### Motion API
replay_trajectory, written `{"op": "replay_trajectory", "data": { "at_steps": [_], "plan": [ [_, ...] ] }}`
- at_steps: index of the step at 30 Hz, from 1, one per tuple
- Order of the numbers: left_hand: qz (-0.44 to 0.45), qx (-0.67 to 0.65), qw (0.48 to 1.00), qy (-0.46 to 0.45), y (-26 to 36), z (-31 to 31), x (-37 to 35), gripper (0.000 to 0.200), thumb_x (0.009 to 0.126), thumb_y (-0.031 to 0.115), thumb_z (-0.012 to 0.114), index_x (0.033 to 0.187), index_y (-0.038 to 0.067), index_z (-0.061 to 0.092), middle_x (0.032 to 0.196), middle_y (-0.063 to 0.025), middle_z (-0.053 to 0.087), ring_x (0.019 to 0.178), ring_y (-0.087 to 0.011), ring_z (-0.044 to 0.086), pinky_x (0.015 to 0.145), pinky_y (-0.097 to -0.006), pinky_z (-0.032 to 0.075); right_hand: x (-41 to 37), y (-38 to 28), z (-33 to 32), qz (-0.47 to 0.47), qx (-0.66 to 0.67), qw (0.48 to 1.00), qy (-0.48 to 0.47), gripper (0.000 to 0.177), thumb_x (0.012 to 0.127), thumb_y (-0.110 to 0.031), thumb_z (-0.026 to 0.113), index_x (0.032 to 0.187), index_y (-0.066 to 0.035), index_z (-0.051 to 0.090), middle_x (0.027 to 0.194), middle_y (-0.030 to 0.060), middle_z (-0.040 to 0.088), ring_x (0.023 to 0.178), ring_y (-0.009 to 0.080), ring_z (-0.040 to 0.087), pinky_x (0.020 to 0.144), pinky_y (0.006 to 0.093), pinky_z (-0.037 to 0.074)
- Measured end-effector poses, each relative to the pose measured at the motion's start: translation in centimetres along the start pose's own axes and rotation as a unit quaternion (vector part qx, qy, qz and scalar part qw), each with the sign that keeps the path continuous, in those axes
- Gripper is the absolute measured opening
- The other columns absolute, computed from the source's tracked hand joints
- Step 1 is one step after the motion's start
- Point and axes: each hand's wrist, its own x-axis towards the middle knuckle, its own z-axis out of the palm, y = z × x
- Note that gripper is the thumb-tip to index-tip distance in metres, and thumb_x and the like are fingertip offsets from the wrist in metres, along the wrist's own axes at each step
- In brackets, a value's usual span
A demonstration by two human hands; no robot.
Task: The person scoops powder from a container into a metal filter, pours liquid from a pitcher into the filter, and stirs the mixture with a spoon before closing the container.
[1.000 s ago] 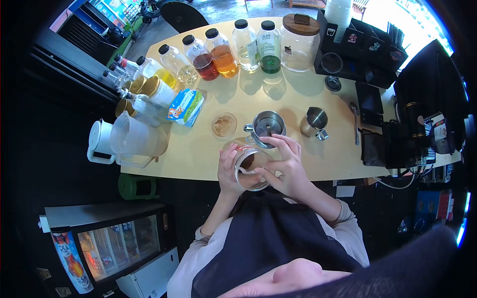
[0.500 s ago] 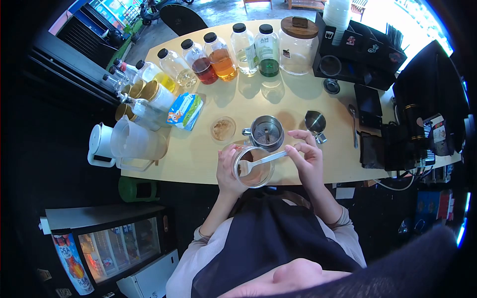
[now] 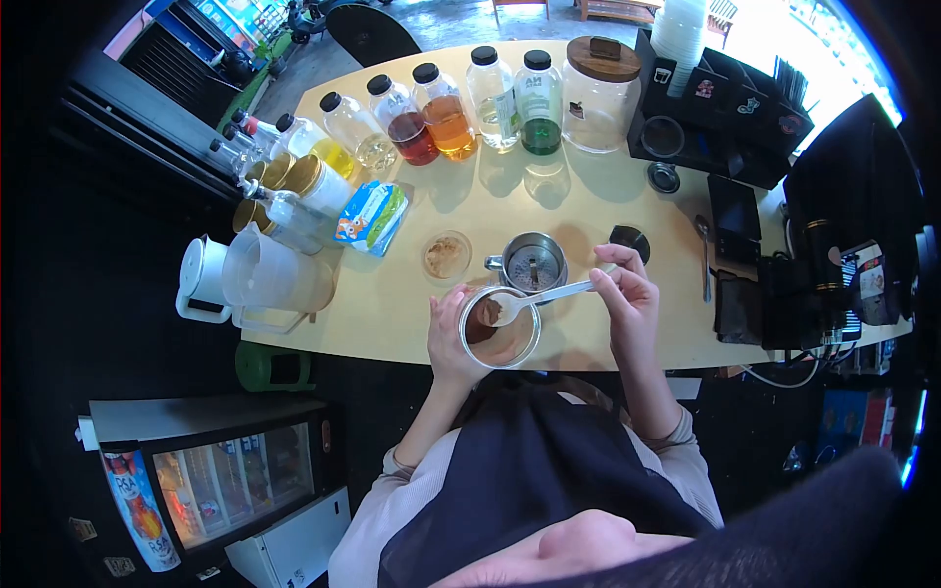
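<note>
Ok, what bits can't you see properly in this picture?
Head view, jar: its side is hidden by the left hand.
Head view, spoon: handle end is hidden inside the right hand.
Head view, small jug: mostly covered by that hand.
Head view, bottle labels: too small to read.

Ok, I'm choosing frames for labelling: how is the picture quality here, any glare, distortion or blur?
Head view: fisheye bows the table edge and blackens the corners; daylight blows out the upper right beside the cup stack; the bottles cast shadows toward the person; the jar in the left hand and spoon in the right hand look sharp.
</note>
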Motion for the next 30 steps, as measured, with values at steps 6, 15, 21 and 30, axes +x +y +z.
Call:
{"op": "replay_trajectory", "data": {
  "at_steps": [6, 15, 21, 30],
  "plan": [
    [-0.012, 0.003, 1.000, 0.015, 0.5, -0.1, 0.5, 0.106, 0.057, 0.047, 0.092, 0.138, 0.004, 0.039, 0.131, -0.0162, 0.057, 0.122, -0.0328, 0.058, 0.115, -0.0540, 0.031, 0.5, 0.0, -0.3, 0.000, 0.003, 1.000, -0.006, 0.019, 0.087, -0.010, 0.071, 0.071, -0.001, 0.069, 0.118, 0.0082, 0.060, 0.115, 0.0191, 0.049, 0.100, 0.0351, 0.035],
    [-0.033, -0.005, 0.999, 0.008, 1.0, -0.4, 1.0, 0.104, 0.056, 0.045, 0.092, 0.138, 0.006, 0.041, 0.130, -0.0121, 0.059, 0.122, -0.0306, 0.058, 0.114, -0.0556, 0.031, 1.0, 0.4, 0.0, -0.003, 0.035, 0.999, -0.014, 0.018, 0.088, -0.008, 0.070, 0.072, 0.000, 0.068, 0.116, 0.0072, 0.058, 0.111, 0.0169, 0.051, 0.095, 0.0308, 0.038],
    [-0.043, -0.029, 0.999, 0.008, 1.1, -0.5, 1.1, 0.103, 0.058, 0.033, 0.096, 0.140, 0.005, 0.040, 0.125, -0.0138, 0.064, 0.115, -0.0285, 0.064, 0.115, -0.0468, 0.031, 1.2, 0.4, 0.2, -0.006, 0.042, 0.999, -0.006, 0.020, 0.089, -0.008, 0.067, 0.071, 0.000, 0.066, 0.113, 0.0069, 0.058, 0.103, 0.0130, 0.049, 0.094, 0.0297, 0.036],
    [-0.082, -0.025, 0.996, -0.035, 0.9, -1.2, 1.4, 0.110, 0.055, 0.049, 0.092, 0.141, 0.006, 0.037, 0.137, -0.0135, 0.055, 0.125, -0.0337, 0.056, 0.114, -0.0601, 0.028, 1.4, 0.6, 0.4, 0.010, 0.065, 0.998, -0.001, 0.018, 0.089, -0.007, 0.066, 0.072, 0.000, 0.065, 0.112, 0.0081, 0.058, 0.104, 0.0129, 0.050, 0.094, 0.0293, 0.035]
  ]
}}
